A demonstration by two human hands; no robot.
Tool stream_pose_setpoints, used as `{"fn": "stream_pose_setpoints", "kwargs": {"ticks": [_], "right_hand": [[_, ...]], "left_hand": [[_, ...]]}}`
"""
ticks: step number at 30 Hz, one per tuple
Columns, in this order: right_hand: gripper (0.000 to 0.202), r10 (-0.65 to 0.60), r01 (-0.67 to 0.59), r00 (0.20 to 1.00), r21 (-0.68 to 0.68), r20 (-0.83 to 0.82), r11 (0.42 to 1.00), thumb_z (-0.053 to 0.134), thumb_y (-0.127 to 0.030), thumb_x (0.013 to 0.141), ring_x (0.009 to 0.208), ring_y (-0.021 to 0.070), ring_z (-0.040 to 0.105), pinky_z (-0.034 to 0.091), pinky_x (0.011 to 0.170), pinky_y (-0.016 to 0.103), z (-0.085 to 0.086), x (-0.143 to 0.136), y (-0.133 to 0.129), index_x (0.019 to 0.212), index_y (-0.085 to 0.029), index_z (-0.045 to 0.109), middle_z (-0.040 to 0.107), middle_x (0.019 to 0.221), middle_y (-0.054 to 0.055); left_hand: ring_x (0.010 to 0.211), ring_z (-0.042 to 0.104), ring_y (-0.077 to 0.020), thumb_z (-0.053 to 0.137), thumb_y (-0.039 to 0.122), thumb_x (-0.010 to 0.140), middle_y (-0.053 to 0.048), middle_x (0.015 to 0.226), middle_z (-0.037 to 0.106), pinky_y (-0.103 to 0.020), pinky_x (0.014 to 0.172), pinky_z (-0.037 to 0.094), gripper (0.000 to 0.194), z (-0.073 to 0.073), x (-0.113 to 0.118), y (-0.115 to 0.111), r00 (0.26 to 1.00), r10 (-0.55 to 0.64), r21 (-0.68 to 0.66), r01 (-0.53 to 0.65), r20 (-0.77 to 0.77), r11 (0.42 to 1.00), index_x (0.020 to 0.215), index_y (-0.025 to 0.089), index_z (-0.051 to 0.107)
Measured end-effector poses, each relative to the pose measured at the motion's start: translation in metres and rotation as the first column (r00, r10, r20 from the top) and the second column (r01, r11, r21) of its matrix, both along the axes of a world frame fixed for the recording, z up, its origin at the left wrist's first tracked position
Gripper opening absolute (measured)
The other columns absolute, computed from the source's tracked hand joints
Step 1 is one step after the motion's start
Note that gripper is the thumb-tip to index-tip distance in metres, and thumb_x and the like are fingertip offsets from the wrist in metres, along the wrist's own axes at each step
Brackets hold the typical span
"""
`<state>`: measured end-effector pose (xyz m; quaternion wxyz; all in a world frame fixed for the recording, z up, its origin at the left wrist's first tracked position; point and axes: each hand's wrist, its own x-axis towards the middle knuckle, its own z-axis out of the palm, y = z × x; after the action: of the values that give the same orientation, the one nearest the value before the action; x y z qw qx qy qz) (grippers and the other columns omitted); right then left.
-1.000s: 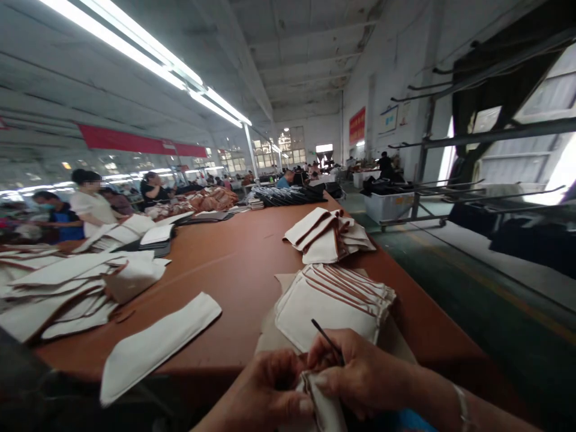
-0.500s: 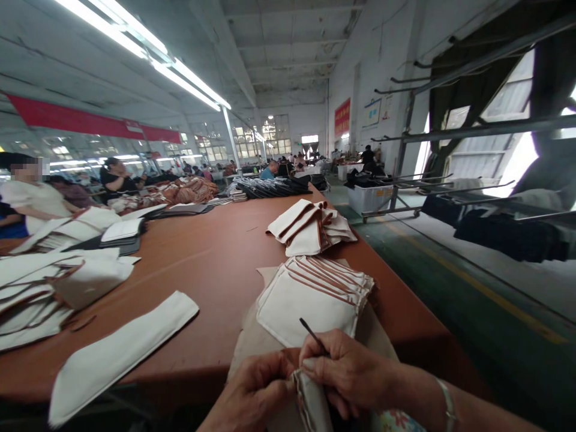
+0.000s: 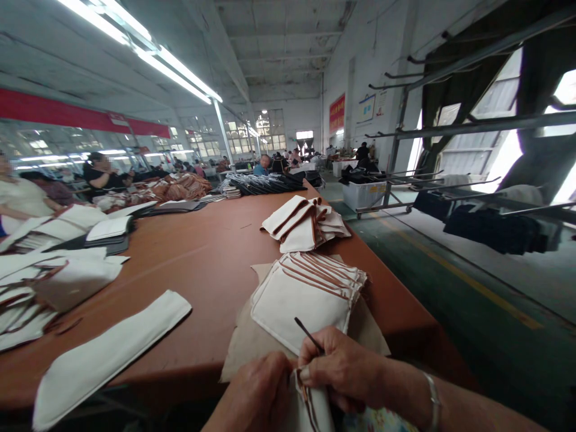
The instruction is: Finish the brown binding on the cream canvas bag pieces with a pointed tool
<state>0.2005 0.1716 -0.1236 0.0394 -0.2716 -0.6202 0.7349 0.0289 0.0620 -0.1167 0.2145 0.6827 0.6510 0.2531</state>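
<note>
Grip of the right hand (image 3: 339, 366): thumb and fingers are closed together, clamped on a slim, dark, rod-shaped tool (image 3: 309, 335) and pinching the edge of a folded off-white cloth piece with brown edging (image 3: 323, 409). The tool's upper end projects up and leftward; its lower end is hidden. Left hand (image 3: 258, 387), just beside this grip, is curled on the cloth piece's left side, fingertips largely concealed. The cloth piece hangs directly below both hands. Just beyond the grip, a fanned stack of off-white cloth panels with brown edges (image 3: 299, 306) rests on a beige sheet (image 3: 236, 348) over a brown-covered table (image 3: 202, 258). Probable hazards: a slackened left hold could let the folded edges slip; excess pressure on the tool could mark the fabric; knuckles brushing the nearby stack could disarrange it.
</note>
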Motion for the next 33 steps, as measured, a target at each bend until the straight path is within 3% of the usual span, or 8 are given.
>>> {"fn": "stream_pose_setpoints", "kwargs": {"ticks": [2, 4, 7, 10, 13, 19, 25, 33], "right_hand": [[0.013, -0.026, 0.026, 1.000, -0.053, -0.003, 0.998, 0.059, -0.027, 0.071, 0.022, 0.0070, 0.034, 0.023, 0.022, 0.015, -0.001, 0.001, -0.001, 0.081, -0.018, 0.058, 0.052, 0.044, -0.008], [0.011, -0.048, 0.048, 0.999, -0.067, -0.001, 0.997, 0.058, -0.027, 0.072, 0.021, 0.0076, 0.033, 0.022, 0.021, 0.014, -0.002, 0.003, -0.001, 0.079, -0.019, 0.057, 0.050, 0.040, -0.008], [0.010, -0.065, 0.065, 0.998, -0.055, 0.009, 0.996, 0.057, -0.027, 0.072, 0.020, 0.0090, 0.031, 0.021, 0.020, 0.014, -0.005, 0.004, -0.002, 0.078, -0.020, 0.056, 0.043, 0.033, -0.010], [0.011, -0.091, 0.092, 0.996, -0.046, 0.017, 0.995, 0.057, -0.028, 0.073, 0.020, 0.0086, 0.031, 0.022, 0.020, 0.014, -0.006, 0.004, -0.004, 0.079, -0.019, 0.057, 0.043, 0.033, -0.009], [0.013, -0.103, 0.104, 0.994, -0.029, 0.024, 0.994, 0.057, -0.029, 0.074, 0.021, 0.0078, 0.032, 0.023, 0.021, 0.013, -0.004, 0.004, -0.005, 0.080, -0.018, 0.059, 0.043, 0.033, -0.009], [0.019, -0.116, 0.116, 0.990, -0.008, 0.077, 0.993, 0.055, -0.031, 0.077, 0.019, 0.0078, 0.027, 0.022, 0.021, 0.014, 0.001, 0.007, -0.011, 0.088, -0.017, 0.062, 0.042, 0.030, -0.009], [0.028, -0.224, 0.230, 0.968, -0.040, 0.113, 0.972, 0.054, -0.033, 0.075, 0.019, 0.0068, 0.024, 0.021, 0.024, 0.015, 0.004, 0.005, -0.018, 0.097, -0.016, 0.059, 0.042, 0.031, -0.011], [0.030, -0.270, 0.272, 0.962, -0.078, 0.037, 0.959, 0.057, -0.043, 0.070, 0.023, 0.0081, 0.028, 0.020, 0.023, 0.015, -0.009, 0.001, -0.021, 0.085, -0.018, 0.057, 0.040, 0.030, -0.010]], "left_hand": [[0.057, 0.049, -0.0148, 0.037, 0.029, 0.092, 0.000, 0.064, 0.057, -0.024, 0.056, 0.036, 0.025, -0.008, -0.010, -0.001, 0.994, 0.074, 0.022, -0.072, -0.086, 0.997, 0.072, 0.021, 0.049], [0.061, 0.052, -0.0152, 0.031, 0.029, 0.096, 0.000, 0.065, 0.057, -0.024, 0.059, 0.040, 0.030, -0.010, -0.016, -0.003, 0.993, 0.118, 0.001, -0.118, -0.020, 0.993, 0.074, 0.021, 0.049], [0.063, 0.053, -0.0144, 0.037, 0.031, 0.095, 0.002, 0.068, 0.055, -0.022, 0.059, 0.042, 0.025, -0.005, -0.014, -0.006, 0.994, 0.095, 0.019, -0.096, 0.048, 0.995, 0.078, 0.021, 0.052], [0.056, 0.048, -0.0121, 0.049, 0.024, 0.088, 0.004, 0.064, 0.051, -0.020, 0.052, 0.038, 0.013, -0.005, -0.006, -0.009, 0.992, 0.082, 0.167, -0.065, -0.099, 0.984, 0.076, 0.021, 0.054], [0.054, 0.052, -0.0108, 0.051, 0.017, 0.086, 0.003, 0.063, 0.055, -0.019, 0.053, 0.039, 0.014, -0.012, 0.002, -0.010, 0.981, 0.057, 0.286, -0.003, -0.183, 0.958, 0.074, 0.020, 0.058], [0.056, 0.060, -0.0117, 0.050, 0.013, 0.089, 0.000, 0.065, 0.061, -0.020, 0.054, 0.043, 0.019, -0.024, 0.008, -0.009, 0.972, 0.071, 0.389, 0.022, -0.223, 0.921, 0.079, 0.020, 0.065], [0.052, 0.062, -0.0114, 0.053, 0.014, 0.086, 0.003, 0.061, 0.064, -0.019, 0.053, 0.045, 0.017, -0.034, 0.013, -0.007, 0.965, 0.173, 0.420, -0.077, -0.196, 0.904, 0.077, 0.022, 0.066], [0.055, 0.066, -0.0111, 0.049, 0.011, 0.086, 0.002, 0.064, 0.067, -0.016, 0.052, 0.047, 0.018, -0.050, 0.021, -0.003, 0.958, 0.244, 0.426, -0.159, -0.153, 0.890, 0.077, 0.020, 0.061]]}}
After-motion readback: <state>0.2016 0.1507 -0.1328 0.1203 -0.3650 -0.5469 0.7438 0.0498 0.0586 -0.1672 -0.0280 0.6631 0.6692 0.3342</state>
